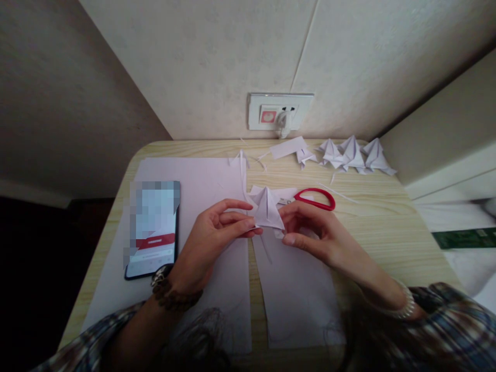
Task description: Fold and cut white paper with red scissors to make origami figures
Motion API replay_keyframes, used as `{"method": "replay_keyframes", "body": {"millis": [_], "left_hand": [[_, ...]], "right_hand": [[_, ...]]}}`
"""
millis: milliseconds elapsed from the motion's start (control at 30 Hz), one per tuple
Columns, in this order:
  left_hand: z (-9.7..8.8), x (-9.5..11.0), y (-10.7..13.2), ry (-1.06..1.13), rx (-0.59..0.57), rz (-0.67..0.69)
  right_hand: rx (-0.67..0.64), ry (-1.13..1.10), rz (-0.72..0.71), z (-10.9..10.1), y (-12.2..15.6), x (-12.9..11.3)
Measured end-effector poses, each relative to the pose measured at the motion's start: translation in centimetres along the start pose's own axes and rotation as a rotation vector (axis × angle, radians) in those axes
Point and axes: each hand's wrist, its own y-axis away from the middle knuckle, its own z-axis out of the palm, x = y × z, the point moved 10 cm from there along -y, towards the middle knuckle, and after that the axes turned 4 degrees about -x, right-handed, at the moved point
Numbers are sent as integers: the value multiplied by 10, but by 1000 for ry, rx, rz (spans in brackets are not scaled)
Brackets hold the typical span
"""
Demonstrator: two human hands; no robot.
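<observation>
Between my two hands is a white folded paper figure [267,211], with a pointed top and splayed lower flaps. My left hand [228,222] pinches its left lower flap between thumb and fingers. On the other side my right hand [310,227] grips the right edge, thumb low and fingers partly hidden behind it. Red-handled scissors [324,198] lie just beyond my right hand, their blades partly covered by paper and the figure. White sheets [298,299] lie beneath my hands.
Several similar folded figures [352,154] stand at the back right, beside a paper strip [289,147] and thin scraps. A lit phone [155,227] rests on a large white sheet [209,181] at left. A plug [284,124] sits in the wall socket behind the table.
</observation>
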Motion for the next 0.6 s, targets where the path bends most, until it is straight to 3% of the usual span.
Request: {"method": "replay_keyframes", "body": {"millis": [300,600], "left_hand": [[1,-3,-4,2,-66,-13],[1,0,-4,-38,-50,4]], "right_hand": [[37,211,-42,5,3,-4],[93,419,-108,5,5,-17]]}}
